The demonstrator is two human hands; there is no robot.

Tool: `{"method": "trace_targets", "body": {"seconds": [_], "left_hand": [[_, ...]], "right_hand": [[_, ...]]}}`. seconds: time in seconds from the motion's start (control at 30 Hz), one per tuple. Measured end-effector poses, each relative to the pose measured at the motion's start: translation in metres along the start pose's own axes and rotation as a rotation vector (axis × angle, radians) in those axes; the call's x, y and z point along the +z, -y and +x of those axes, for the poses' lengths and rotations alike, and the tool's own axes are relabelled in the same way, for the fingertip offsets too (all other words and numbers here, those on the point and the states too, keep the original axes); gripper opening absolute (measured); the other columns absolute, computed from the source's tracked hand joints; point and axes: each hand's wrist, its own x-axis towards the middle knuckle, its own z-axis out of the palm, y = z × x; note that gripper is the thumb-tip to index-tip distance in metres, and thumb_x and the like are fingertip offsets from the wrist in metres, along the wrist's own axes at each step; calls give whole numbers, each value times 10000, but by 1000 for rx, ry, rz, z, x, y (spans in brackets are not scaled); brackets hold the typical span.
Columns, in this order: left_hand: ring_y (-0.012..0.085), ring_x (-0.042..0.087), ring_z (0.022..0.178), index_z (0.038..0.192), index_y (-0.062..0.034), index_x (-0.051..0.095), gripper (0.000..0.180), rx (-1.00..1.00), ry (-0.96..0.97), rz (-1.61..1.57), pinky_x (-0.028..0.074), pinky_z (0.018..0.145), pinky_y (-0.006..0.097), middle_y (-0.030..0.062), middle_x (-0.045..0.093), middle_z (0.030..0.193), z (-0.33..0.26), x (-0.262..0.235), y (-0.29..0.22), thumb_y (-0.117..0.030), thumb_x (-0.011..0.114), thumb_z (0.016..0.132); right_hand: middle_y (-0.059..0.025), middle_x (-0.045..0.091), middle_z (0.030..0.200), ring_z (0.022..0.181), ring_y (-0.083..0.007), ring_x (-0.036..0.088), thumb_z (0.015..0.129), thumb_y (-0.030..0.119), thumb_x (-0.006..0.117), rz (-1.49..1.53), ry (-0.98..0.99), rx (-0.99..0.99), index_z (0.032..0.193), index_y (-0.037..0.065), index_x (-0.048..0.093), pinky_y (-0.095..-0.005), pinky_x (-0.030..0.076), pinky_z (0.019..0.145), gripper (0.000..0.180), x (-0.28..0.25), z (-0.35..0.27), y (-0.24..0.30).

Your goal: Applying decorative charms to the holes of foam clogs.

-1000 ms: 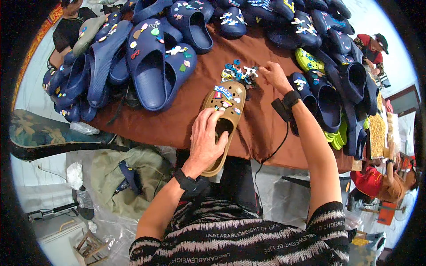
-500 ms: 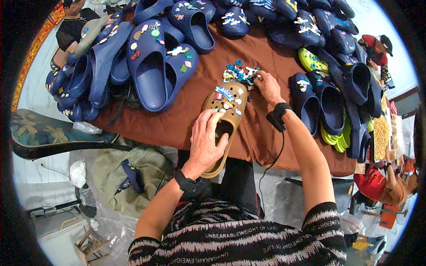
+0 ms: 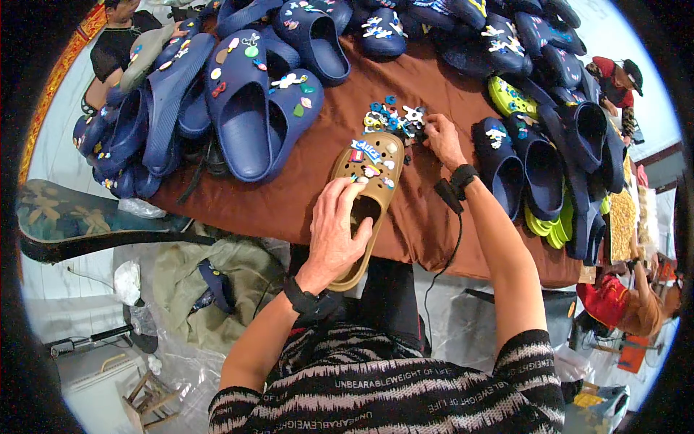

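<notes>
My left hand (image 3: 334,228) grips a brown clog (image 3: 347,275) by its foot opening, thumb inside and fingers over the upper. Several charms (image 3: 367,155) are fixed on the clog's perforated toe, among them a blue-and-white lettered one. Its toe points away from me and its heel overhangs the near table edge. Just beyond the toe lies a small pile of loose shoe charms (image 3: 387,116) in blue, white, black and yellow. Beside the pile's right side, my right hand (image 3: 444,142) is closed with fingertips pinched; whatever they hold is hidden.
Navy clogs with charms (image 3: 242,137) stand at the left and more navy clogs (image 3: 542,181) at the right, with lime-green ones (image 3: 510,98) among them. A brown cloth (image 3: 303,210) covers the table. A black cable (image 3: 441,267) hangs from my right wrist. Other people sit farther off.
My right hand has drawn slightly to the right, off the charm pile, uncovering a white-and-black charm at its edge. My left hand and the brown clog stay where they were.
</notes>
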Motion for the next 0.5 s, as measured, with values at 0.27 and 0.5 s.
{"method": "trace_targets", "body": {"seconds": [0.27, 0.5], "left_hand": [[401, 423, 1303, 1365, -86, 458, 652, -6, 11, -22, 354, 1103, 505, 184, 446, 1368, -1, 0, 1, -94, 719, 767], [400, 421, 1306, 1369, -85, 457, 661, -10, 10, 0, 352, 1103, 506, 184, 447, 1363, -2, -1, 4, -95, 722, 763]], "right_hand": [[-153, 704, 953, 744, -232, 695, 955, 122, 593, 158, -57, 11, 1244, 9, 579, -341, 545, 680, 311, -10, -16, -13], [-180, 669, 1084, 1053, -382, 636, 869, 169, 690, -289, 100, -236, 1241, 136, 634, -463, 502, 905, 377, -10, -30, 16]]}}
